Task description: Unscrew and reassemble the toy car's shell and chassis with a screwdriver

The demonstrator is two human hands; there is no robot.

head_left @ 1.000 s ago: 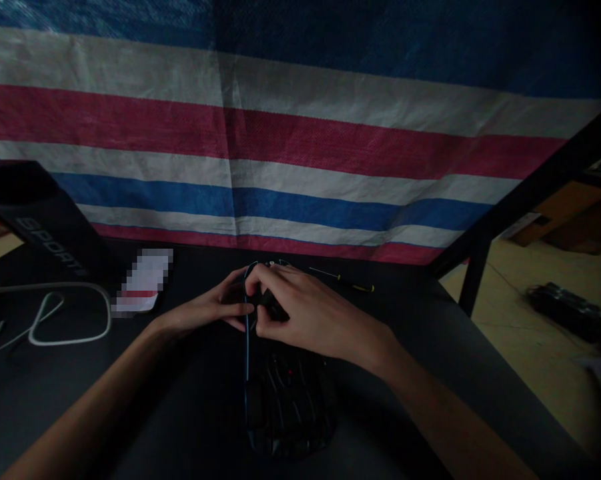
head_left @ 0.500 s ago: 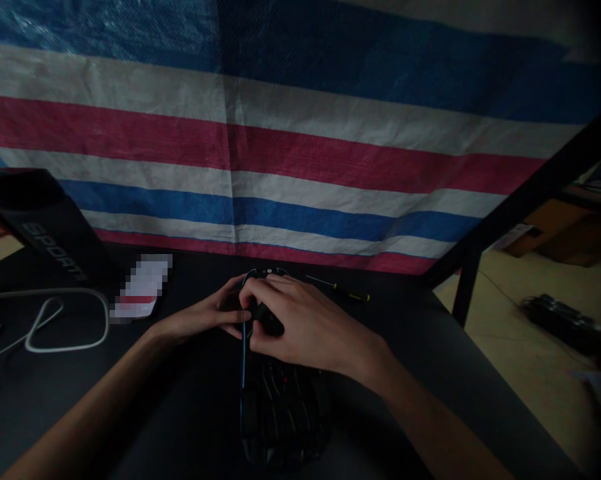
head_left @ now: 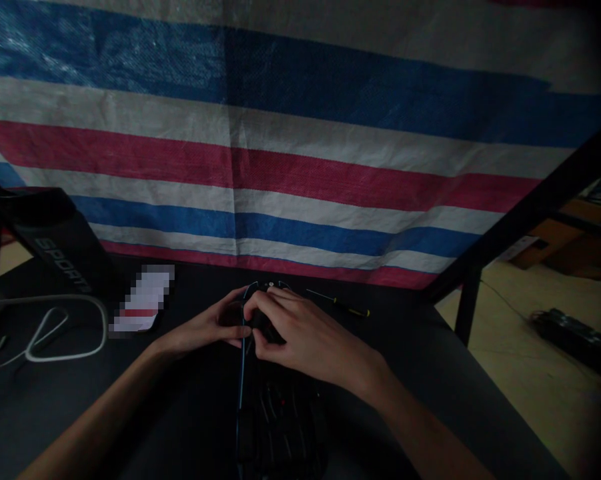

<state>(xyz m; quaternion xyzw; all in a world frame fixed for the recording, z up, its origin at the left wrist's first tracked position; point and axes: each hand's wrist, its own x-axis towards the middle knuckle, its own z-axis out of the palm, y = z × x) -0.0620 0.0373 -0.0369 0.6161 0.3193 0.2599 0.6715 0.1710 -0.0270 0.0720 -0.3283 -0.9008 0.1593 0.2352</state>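
On the black table in front of me lies a long dark chassis with a thin blue edge, cables on top and a small red spot; it looks like a model car. My left hand grips its far left side, thumb and fingers around a dark rounded part that may be a wheel. Reaching across the chassis from the right, my right hand has thumb and index finger curled around a small black part. Its shape is mostly hidden by the fingers and the dim light.
A yellow-and-black screwdriver lies to the right. To the left are a phone, a white cable and a black box marked "SPORT". A striped tarp hangs behind the table; a black frame post stands at right.
The whole scene sits slightly lower as the camera tilts up. Both hands stay at the far end of the chassis; the right fingers have turned a little, covering more of the small black part.
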